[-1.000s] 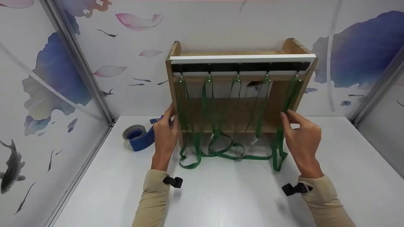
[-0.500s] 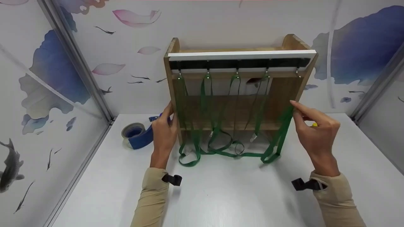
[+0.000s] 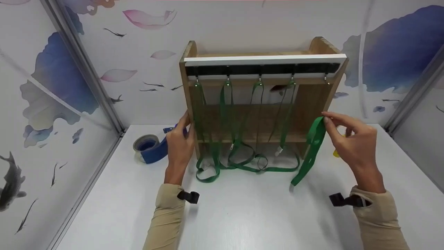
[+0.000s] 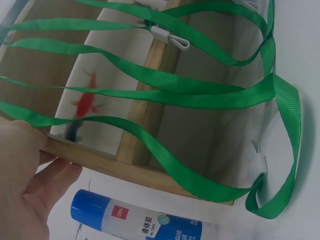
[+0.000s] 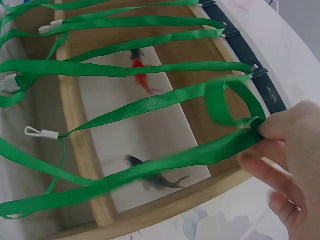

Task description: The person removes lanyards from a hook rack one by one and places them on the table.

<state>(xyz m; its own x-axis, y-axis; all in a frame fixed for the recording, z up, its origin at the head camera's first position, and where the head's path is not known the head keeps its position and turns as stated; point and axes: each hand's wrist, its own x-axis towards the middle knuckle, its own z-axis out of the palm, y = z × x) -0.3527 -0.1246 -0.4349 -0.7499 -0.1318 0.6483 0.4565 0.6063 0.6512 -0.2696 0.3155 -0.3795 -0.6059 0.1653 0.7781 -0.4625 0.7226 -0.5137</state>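
Note:
A small wooden shelf stands at the back of the table, with a black hook strip along its top front. Several green lanyards hang from the hooks, and their lower ends lie looped on the table; the rightmost hook is bare. My right hand pinches one green lanyard between thumb and fingertips, just right of the shelf's side; its lower end dangles toward the table. My left hand grips the shelf's left side panel, thumb in front, as the left wrist view also shows.
Left of the shelf lies a roll of blue tape. A glue bottle stands by the shelf's left side in the left wrist view. Something yellow shows behind my right hand. Printed walls enclose the white table.
The rightmost lanyard has come off its hook in my right hand, which has moved right, drawing the lanyard off to the shelf's right side. My left hand stays on the shelf.

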